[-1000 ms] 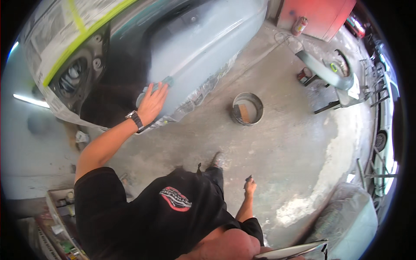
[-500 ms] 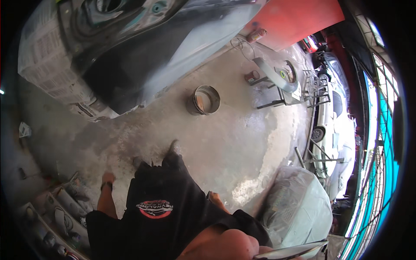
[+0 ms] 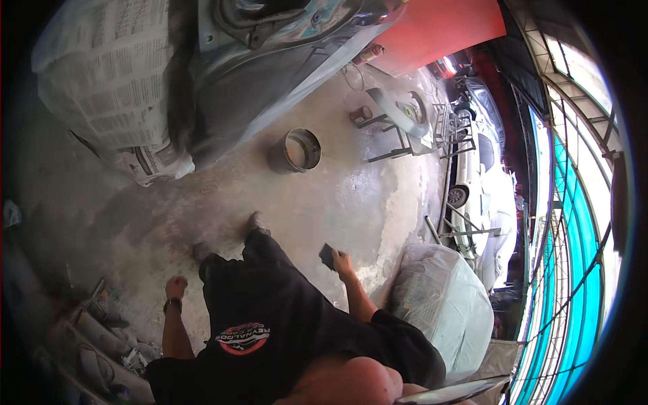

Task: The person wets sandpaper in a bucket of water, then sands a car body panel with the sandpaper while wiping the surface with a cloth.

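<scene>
My right hand (image 3: 343, 262) reaches out from my side, its fingers closed on a dark, flat rectangular pad (image 3: 327, 255). Whether the pad is a sanding block or folded sandpaper I cannot tell. My left hand (image 3: 175, 287) hangs low over the floor on the left, fingers curled in, with nothing seen in it. Ahead stands a round metal bucket (image 3: 301, 150) with pale liquid inside. Beyond it, at the upper left, is a dark grey car body (image 3: 233, 101), partly masked with newspaper (image 3: 121, 88).
A pale car part (image 3: 398, 111) rests on a metal stand, beside a small red can (image 3: 361, 114). To my right is a plastic-covered bulky object (image 3: 442, 307); behind it a white car (image 3: 480, 192). Car parts (image 3: 101, 337) lie at lower left. A red panel (image 3: 439, 34) stands far off.
My right hand has swung forward and outward, bringing the dark pad into sight. The view has shifted, so the car body shows more of its newspaper-covered end.
</scene>
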`<action>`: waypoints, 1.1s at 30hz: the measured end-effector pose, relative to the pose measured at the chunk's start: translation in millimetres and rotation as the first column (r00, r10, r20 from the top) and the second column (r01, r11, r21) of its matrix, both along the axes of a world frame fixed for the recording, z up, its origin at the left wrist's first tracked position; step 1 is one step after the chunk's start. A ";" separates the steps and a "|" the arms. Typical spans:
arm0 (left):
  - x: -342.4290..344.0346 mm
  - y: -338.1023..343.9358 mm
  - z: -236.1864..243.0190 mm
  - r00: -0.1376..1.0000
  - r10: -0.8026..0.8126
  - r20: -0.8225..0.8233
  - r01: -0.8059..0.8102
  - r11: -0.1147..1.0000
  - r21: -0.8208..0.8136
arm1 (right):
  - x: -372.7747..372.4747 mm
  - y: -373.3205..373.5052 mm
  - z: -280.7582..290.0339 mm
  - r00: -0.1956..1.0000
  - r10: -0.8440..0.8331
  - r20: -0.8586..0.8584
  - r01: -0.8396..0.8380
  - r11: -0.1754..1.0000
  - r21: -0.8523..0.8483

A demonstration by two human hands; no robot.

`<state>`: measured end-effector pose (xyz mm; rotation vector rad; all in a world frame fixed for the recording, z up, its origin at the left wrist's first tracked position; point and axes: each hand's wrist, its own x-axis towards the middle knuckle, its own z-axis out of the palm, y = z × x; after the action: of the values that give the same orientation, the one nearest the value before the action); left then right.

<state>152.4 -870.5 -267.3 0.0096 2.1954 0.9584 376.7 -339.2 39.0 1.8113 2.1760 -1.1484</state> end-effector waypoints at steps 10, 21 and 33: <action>-122.8 233.0 216.8 0.953 -0.304 -0.015 0.238 0.716 0.657 | -174.5 -48.4 27.4 0.795 -0.230 -0.561 -0.124 0.844 -0.521; -129.7 337.7 269.6 0.891 -0.024 -0.453 0.333 0.713 0.618 | -237.4 -35.3 34.4 0.902 -0.028 -0.430 -0.086 0.966 -0.244; -166.4 489.3 366.9 0.687 -0.178 -0.704 0.581 0.717 0.385 | -336.2 135.4 8.9 0.439 -0.330 -0.836 -0.067 0.916 -0.396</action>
<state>-14.0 -381.2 99.7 1.2431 2.1817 1.4724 40.5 -203.7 47.8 1.2916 1.8631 -2.8690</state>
